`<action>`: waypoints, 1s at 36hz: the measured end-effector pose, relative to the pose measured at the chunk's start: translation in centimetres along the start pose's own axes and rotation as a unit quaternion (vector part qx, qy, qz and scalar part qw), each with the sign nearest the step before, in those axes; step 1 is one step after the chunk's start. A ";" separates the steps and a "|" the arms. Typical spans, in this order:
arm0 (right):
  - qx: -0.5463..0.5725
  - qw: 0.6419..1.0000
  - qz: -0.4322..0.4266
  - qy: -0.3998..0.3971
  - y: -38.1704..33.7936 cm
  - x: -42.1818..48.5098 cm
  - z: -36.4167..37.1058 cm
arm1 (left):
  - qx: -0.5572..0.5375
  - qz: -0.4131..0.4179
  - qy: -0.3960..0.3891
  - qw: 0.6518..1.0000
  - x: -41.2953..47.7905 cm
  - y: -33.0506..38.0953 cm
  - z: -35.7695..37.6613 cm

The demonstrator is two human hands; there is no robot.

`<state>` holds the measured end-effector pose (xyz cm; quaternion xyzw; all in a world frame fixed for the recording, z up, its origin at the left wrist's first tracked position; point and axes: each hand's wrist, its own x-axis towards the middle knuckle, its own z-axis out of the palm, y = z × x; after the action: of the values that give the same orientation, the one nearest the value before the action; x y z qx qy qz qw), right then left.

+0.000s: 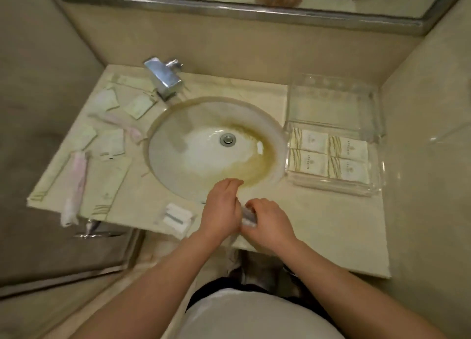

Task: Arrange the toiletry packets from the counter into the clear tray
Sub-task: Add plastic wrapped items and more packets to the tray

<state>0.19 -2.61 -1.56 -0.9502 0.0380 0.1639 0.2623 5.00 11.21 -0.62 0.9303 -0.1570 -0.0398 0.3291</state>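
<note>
At 6 o'clock, right hand [267,221] pinches a small clear packet [247,215]; left hand [223,208], fingers fairly straight, steadies it. Clear tray [331,107] sits at 3 o'clock; the packet is best laid flat in its vacant far half.

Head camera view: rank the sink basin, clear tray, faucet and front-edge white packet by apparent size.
1. sink basin
2. clear tray
3. faucet and white packet: these look alike, and the packet is nearer the camera, so unranked.
</note>
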 end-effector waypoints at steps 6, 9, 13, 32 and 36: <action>-0.032 0.999 -0.015 -0.039 -1.1 1.0 1.0 | 0.006 -0.157 0.082 0.984 -6.9 -3.8 -2.4; 0.021 0.997 0.005 -0.079 -1.5 1.6 0.5 | 0.012 -0.218 0.123 0.968 -8.2 -5.7 -4.0; 0.151 0.983 0.032 -0.104 -2.4 1.8 -0.2 | 0.048 -0.300 0.094 0.948 -8.1 -8.0 -5.8; 0.499 0.832 0.241 -0.043 -1.6 3.5 -6.3 | -0.045 -0.204 -0.107 0.972 5.1 -8.8 -7.5; 0.500 0.831 0.238 -0.038 -1.9 3.0 -6.1 | -0.135 -0.222 -0.105 0.960 5.4 -8.1 -7.6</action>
<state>5.06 -4.07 3.35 -0.6436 0.3301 0.2157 0.6560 13.58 20.01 0.42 0.8794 0.0263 -0.2296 0.4162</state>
